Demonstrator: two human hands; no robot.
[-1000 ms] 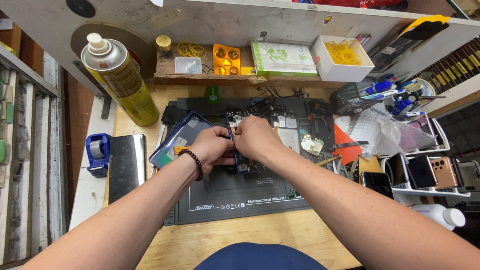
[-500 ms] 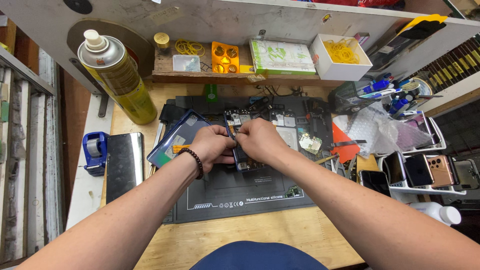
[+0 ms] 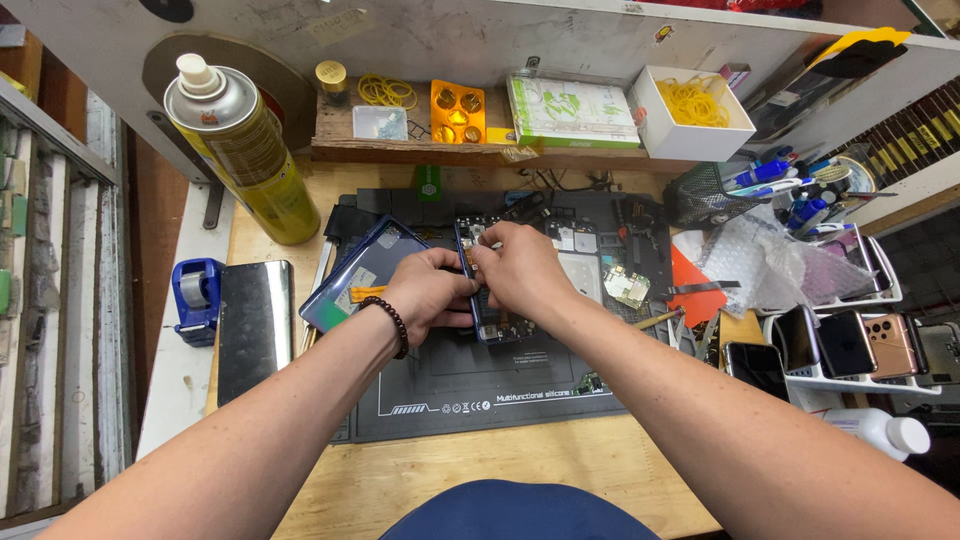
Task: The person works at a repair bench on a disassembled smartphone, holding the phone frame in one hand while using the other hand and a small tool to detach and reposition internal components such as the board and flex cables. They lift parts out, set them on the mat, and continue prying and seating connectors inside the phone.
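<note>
Both hands meet over the opened phone [image 3: 490, 300], which lies on the dark work mat [image 3: 520, 380] at the middle of the desk [image 3: 400, 480]. Left hand [image 3: 432, 292]: grip closed on the phone's left edge, steadying it. Right hand [image 3: 520, 268]: fingertips pinched narrow at the upper part of the phone's interior; what sits between them is too small to tell.

Change noted: against the views half a second and a second back, hands and phone hold the same position; only the camera has shifted slightly. Judgement: fine work at one spot continues, no part lifted clear.

Surroundings: the detached blue back cover [image 3: 365, 275] lies just beside the left hand, touching the mat's left portion. A small circuit board [image 3: 627, 287] and loose parts crowd the mat to the right. The spray can [image 3: 245, 150] stands well apart at upper left; the phone rack [image 3: 850, 345] sits at the right edge. The mat's near half offers open room.
</note>
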